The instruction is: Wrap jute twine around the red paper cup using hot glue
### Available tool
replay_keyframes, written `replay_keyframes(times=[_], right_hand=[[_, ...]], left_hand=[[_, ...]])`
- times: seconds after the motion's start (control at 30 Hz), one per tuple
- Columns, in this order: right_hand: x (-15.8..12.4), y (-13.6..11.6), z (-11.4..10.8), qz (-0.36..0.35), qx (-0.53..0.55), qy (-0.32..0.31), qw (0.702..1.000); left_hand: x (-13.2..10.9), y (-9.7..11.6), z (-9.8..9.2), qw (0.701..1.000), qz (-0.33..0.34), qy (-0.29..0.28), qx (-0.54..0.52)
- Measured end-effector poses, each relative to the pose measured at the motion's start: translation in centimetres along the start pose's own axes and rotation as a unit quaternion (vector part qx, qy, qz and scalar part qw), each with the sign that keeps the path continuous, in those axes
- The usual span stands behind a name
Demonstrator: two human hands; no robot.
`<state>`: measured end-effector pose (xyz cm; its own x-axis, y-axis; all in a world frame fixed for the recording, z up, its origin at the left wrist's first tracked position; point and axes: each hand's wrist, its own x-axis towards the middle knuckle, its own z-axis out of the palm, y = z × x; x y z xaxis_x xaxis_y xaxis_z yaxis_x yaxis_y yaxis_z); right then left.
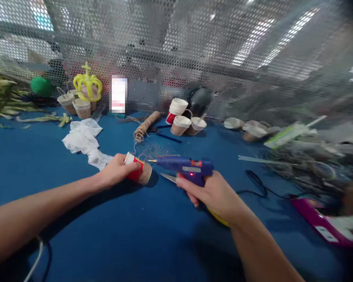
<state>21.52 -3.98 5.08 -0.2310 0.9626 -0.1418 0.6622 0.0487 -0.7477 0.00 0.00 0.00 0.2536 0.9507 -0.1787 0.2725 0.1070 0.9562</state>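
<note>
My left hand grips a red and white paper cup, tilted on its side, with twine wound round its lower part. A blue hot glue gun is in my right hand, its red light lit. The nozzle points left at the cup, close to the twine; I cannot tell whether it touches. Under the glue gun lie scissors, partly hidden by my right hand. From the cup a strand runs back toward a roll of twine.
White cloth lies left of the cup. Behind stand stacked paper cups, twine-wrapped cups and dark blue-handled pliers. A yellow crown and a phone are at the mesh wall. A purple power strip sits at right.
</note>
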Motion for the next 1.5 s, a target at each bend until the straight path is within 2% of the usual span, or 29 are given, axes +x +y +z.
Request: replay_keyframes(times=[0.27,0.93,1.5], right_hand=[[-0.3,-0.7,1.2,0.039,-0.068,-0.001,0.997],[-0.8,-0.9,1.4,0.004,-0.089,0.012,0.996],[-1.1,-1.0,1.6,-0.017,-0.149,0.022,0.988]], left_hand=[[-0.2,0.1,0.1,1.0,0.006,-0.013,0.005],[0.1,-0.7,-0.2,0.999,0.025,-0.02,0.043],[-0.1,0.1,0.0,0.999,0.022,-0.025,-0.005]])
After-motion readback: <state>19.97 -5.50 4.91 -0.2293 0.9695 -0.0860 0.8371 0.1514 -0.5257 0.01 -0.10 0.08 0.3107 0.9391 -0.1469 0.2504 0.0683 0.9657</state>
